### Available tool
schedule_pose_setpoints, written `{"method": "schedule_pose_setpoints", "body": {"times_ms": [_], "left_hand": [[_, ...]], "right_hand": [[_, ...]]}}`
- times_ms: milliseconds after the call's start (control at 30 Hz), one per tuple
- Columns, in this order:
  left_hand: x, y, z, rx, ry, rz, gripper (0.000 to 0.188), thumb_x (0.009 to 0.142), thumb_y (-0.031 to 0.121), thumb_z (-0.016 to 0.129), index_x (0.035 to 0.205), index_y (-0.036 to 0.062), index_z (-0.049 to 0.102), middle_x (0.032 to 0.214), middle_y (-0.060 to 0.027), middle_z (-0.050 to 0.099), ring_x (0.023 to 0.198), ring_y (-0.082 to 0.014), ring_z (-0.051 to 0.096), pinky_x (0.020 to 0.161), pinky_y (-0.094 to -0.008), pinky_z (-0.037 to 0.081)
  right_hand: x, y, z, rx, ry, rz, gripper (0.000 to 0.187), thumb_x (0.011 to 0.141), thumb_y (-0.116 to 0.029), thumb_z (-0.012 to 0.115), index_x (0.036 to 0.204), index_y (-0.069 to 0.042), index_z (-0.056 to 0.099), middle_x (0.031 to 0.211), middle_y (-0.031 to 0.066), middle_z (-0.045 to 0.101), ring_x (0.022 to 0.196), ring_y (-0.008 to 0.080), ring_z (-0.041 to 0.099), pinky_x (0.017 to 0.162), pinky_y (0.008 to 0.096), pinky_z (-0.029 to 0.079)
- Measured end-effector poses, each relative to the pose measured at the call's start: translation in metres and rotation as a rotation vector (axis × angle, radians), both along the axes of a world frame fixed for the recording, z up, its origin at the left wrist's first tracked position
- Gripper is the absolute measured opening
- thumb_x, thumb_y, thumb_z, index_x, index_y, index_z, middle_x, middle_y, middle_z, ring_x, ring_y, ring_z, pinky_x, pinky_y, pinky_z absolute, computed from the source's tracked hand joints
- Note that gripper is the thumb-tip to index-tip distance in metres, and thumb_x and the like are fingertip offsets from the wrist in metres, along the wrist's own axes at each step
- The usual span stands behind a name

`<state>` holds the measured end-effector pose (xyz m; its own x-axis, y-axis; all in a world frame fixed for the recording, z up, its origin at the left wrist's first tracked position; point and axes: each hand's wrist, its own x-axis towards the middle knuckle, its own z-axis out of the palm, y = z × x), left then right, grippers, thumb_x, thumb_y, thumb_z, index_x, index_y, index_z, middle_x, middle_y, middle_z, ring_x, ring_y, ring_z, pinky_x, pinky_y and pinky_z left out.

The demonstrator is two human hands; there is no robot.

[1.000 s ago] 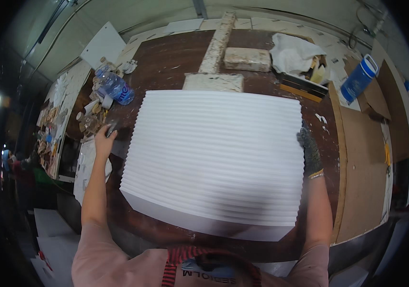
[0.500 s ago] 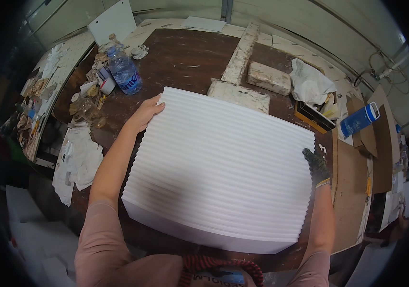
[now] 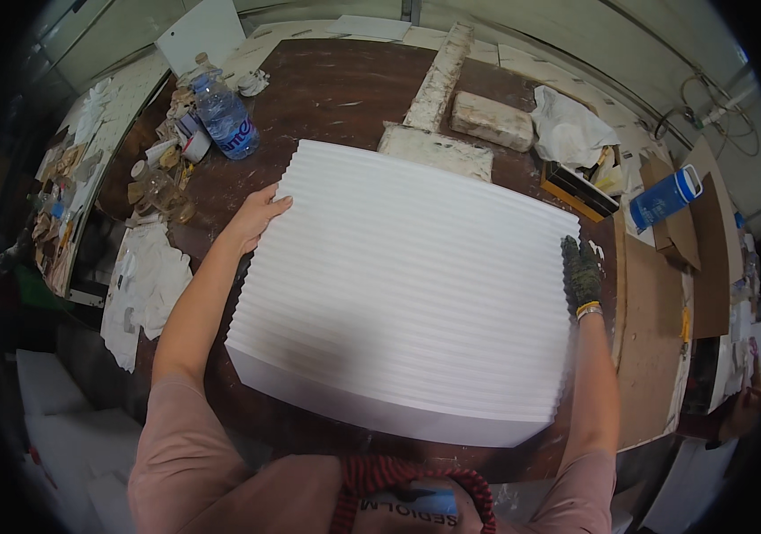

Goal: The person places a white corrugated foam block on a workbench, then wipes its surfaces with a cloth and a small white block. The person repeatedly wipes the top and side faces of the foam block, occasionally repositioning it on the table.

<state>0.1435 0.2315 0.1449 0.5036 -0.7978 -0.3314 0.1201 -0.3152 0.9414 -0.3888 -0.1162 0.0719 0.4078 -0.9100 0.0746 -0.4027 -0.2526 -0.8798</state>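
- The step in hand looks like steadying or positioning a ribbed white panel (image 3: 407,285) from its two sides
- The panel lies in front of the person, over the near part of the dark brown bench (image 3: 327,84), its ribs running across from side to side and a smooth strip facing the person's body
- The panel sits slightly askew to the person, its far left corner pointing farther away than its far right one
- The bare left hand (image 3: 259,215) is at the panel's left edge, near the far corner, thumb against the edge; the other fingers are partly hidden, so I cannot tell how firmly it grips
- The gloved right hand (image 3: 582,271) rests along the right edge, fingers stretched away from the body; its thumb is not clear, so I cannot tell whether it clasps the panel or only presses on it
- As I judge it, the next move calls for both hands to work together with even pressure, since pushing on one side alone would likely swing the panel round
- Beyond the far edge lies a pale, smeared slab (image 3: 434,153), just beside the panel, so sliding farther that way would likely call for care
- A clear plastic bottle (image 3: 227,120) stands beyond the left hand, and a blue bottle (image 3: 663,200) is to the right, both apart from the panel
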Motion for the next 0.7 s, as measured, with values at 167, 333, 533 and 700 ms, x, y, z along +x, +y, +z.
{"method": "schedule_pose_setpoints", "body": {"times_ms": [167, 333, 533, 700], "left_hand": [[-0.013, 0.029, -0.004, -0.054, 0.093, 0.055, 0.064, 0.100, 0.017, 0.066, 0.152, -0.0086, 0.039, 0.144, -0.0178, 0.056, 0.129, -0.0228, 0.055, 0.105, -0.0355, 0.047], [-0.014, 0.028, -0.017, -0.020, 0.066, 0.210, 0.064, 0.098, 0.020, 0.068, 0.149, -0.0100, 0.043, 0.141, -0.0230, 0.058, 0.132, -0.0268, 0.054, 0.105, -0.0381, 0.047], [-0.002, 0.024, -0.035, -0.189, 0.265, 0.194, 0.044, 0.096, 0.019, 0.068, 0.133, -0.0037, 0.063, 0.115, -0.0153, 0.073, 0.102, -0.0232, 0.069, 0.090, -0.0377, 0.053], [0.001, 0.080, -0.043, -0.202, -0.492, 0.160, 0.030, 0.099, 0.014, 0.065, 0.124, -0.0026, 0.069, 0.113, -0.0137, 0.075, 0.104, -0.0192, 0.069, 0.091, -0.0321, 0.053]], "right_hand": [[0.012, 0.034, 0.043, -0.387, 0.467, -0.126, 0.051, 0.100, -0.024, 0.063, 0.142, 0.002, 0.050, 0.143, 0.0189, 0.057, 0.130, 0.0307, 0.056, 0.111, 0.0404, 0.044], [0.038, 0.109, 0.102, -0.451, 0.442, -0.049, 0.054, 0.097, -0.025, 0.068, 0.144, -0.002, 0.051, 0.145, 0.0207, 0.055, 0.132, 0.0353, 0.054, 0.113, 0.0438, 0.041], [0.045, 0.188, 0.114, -0.535, 0.379, 0.131, 0.051, 0.098, -0.017, 0.067, 0.144, -0.001, 0.051, 0.147, 0.0195, 0.054, 0.137, 0.0332, 0.050, 0.116, 0.0424, 0.037], [0.026, 0.239, 0.116, -0.509, 0.444, -0.032, 0.045, 0.099, -0.013, 0.066, 0.141, -0.001, 0.056, 0.145, 0.0172, 0.057, 0.137, 0.0297, 0.051, 0.117, 0.0415, 0.037]]}}
